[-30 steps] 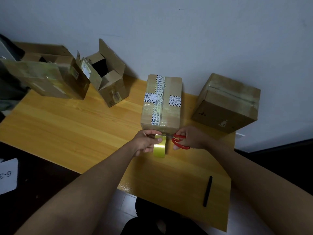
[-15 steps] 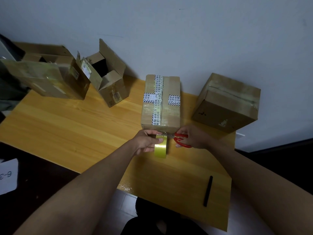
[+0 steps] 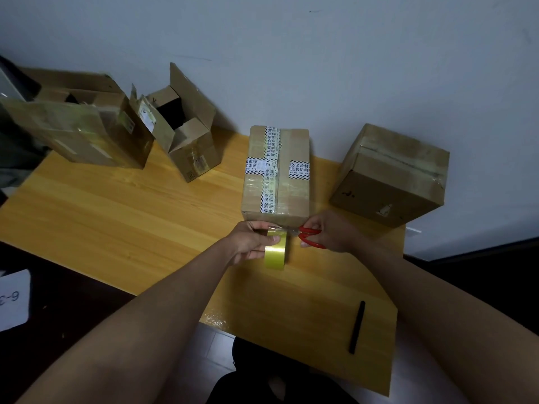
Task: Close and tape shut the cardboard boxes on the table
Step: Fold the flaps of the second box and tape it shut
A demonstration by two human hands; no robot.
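A closed cardboard box [image 3: 291,188] with printed black-and-white tape stands in the middle of the wooden table [image 3: 131,217]. Just in front of its near edge my left hand [image 3: 250,242] grips a yellowish tape roll [image 3: 275,251], a short strip running from it up to the box. My right hand [image 3: 332,233] holds red-handled scissors [image 3: 310,237] beside that strip; the blades are hidden. Two open boxes stand at the back left, a large one [image 3: 87,132] and a smaller one [image 3: 189,135]. A taped box [image 3: 390,176] sits at the right.
A black pen [image 3: 357,326] lies near the table's front right corner. A white paper [image 3: 13,298] with writing sits off the table at the left. The grey wall runs behind the boxes. The table's right edge is close behind the taped box.
The tape roll in my left hand has dropped slightly toward me. My right hand with the scissors has stayed at the strip; the box has barely shifted.
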